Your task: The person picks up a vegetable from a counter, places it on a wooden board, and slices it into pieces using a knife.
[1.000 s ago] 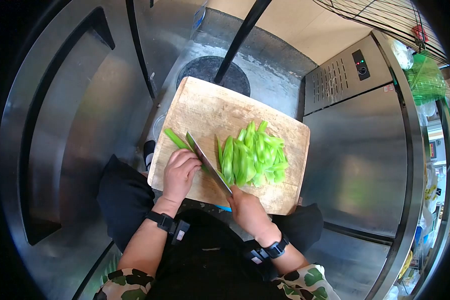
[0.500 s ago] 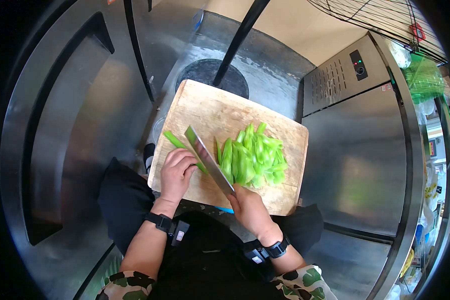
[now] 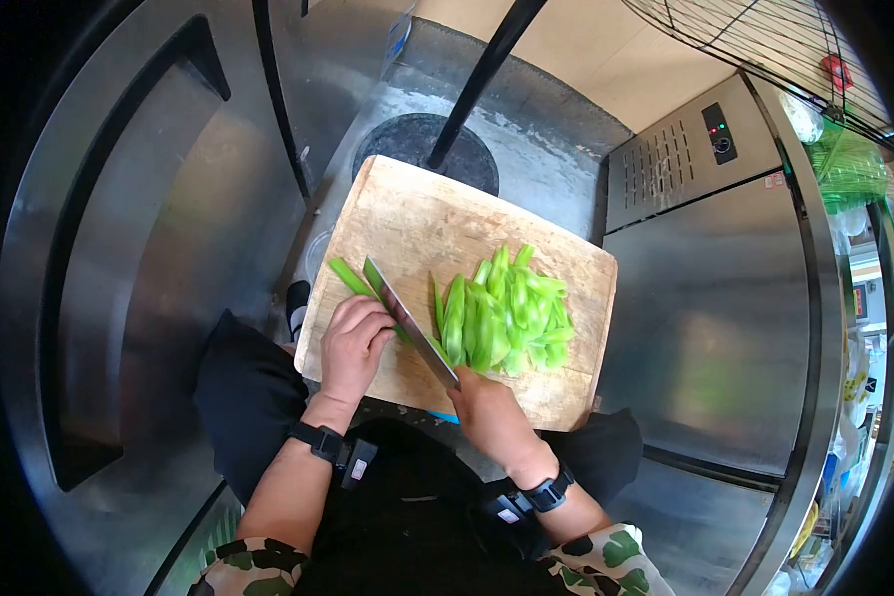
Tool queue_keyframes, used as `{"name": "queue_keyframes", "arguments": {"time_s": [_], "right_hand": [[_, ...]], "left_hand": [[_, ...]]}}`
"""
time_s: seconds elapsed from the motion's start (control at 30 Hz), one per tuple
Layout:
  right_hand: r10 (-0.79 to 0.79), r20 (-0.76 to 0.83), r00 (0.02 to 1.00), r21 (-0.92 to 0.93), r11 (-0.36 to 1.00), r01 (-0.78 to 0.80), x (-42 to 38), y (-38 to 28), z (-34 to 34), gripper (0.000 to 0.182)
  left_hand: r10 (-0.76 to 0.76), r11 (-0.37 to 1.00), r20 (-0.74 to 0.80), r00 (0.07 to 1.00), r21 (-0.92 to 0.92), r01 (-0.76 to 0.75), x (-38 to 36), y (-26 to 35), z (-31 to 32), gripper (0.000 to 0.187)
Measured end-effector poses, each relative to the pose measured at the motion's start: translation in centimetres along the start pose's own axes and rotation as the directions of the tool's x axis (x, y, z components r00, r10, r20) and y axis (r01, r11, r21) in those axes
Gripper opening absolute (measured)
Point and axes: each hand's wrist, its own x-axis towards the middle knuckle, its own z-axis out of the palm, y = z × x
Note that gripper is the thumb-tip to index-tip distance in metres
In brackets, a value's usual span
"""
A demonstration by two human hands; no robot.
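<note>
A wooden cutting board [image 3: 417,214] lies in front of me. My left hand [image 3: 354,345] presses down on a long green vegetable stalk [image 3: 350,277] at the board's near left. My right hand [image 3: 487,412] grips the handle of a cleaver [image 3: 407,320], whose blade stands on the stalk right beside my left fingers. A pile of cut green vegetable strips [image 3: 505,310] lies to the right of the blade.
A steel refrigerated cabinet [image 3: 710,268] stands on the right. A curved steel surface [image 3: 139,248] fills the left. A dark round opening [image 3: 422,144] and a black pole [image 3: 477,74] sit beyond the board. A wire rack [image 3: 765,35] hangs at top right.
The cleaver lifted half a second ago and has come back down onto the stalk. My left hand stays in place on the stalk.
</note>
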Motion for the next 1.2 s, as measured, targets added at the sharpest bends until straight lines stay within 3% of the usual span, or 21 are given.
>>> {"name": "queue_keyframes", "arguments": {"time_s": [0.23,0.33,0.93,1.2], "right_hand": [[-0.014,-0.022,1.0,0.036,0.999,0.015,2.3,-0.2,0.5,0.016],[-0.042,-0.119,0.992,0.079,0.996,0.051,2.0,0.4,1.0,0.016],[-0.015,0.014,1.0,-0.048,0.999,0.016,0.1,-1.2,-1.1,0.016],[0.015,0.014,1.0,0.013,1.0,-0.015,2.3,-0.7,0.6,0.016]], "left_hand": [[0.006,1.0,0.018,1.0,0.025,-0.006,0.0,0.1,-0.3,0.018],[0.007,1.0,0.014,1.0,0.017,-0.007,0.3,-0.2,-0.5,0.018],[-0.027,0.999,-0.005,1.0,-0.031,0.027,0.3,-0.9,-0.4,0.016],[-0.027,0.999,-0.002,1.0,-0.018,0.027,0.3,-0.9,-0.2,0.017]]}}
